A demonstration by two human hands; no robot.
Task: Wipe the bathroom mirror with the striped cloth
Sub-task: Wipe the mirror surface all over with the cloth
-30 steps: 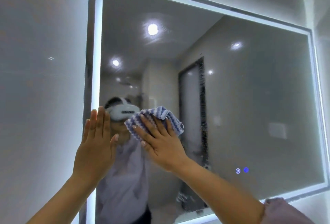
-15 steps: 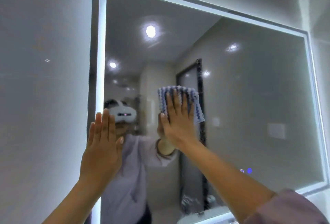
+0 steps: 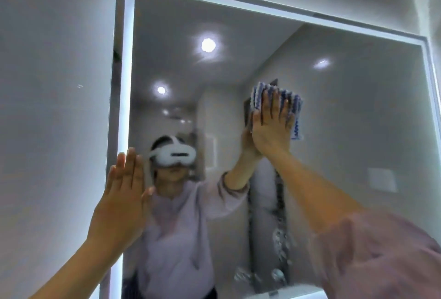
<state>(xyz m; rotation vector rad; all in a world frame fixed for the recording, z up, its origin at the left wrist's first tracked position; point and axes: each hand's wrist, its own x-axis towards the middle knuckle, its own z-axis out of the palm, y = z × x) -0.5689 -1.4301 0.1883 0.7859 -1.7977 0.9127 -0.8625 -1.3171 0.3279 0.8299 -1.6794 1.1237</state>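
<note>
Right hand (image 3: 270, 129) flat against the mirror (image 3: 346, 120), palm pressing the striped cloth (image 3: 296, 108) onto the glass. Fingers (image 3: 274, 103) spread and straight, not curled round the cloth; it is pinned between palm and glass. The blue-and-white cloth is bunched and shows past the fingertips toward 12 and 3 o'clock. It sits just right of the mirror's centre, in the upper half.

Left hand (image 3: 121, 203) open and empty, fingers together and pointing to 12 o'clock, raised at the mirror's lit left border (image 3: 125, 84), toward 8 o'clock from the cloth. Whether it touches the glass, cannot tell. Hands well apart.

A mauve sleeve (image 3: 381, 258) covers the right upper arm at the lower right.
</note>
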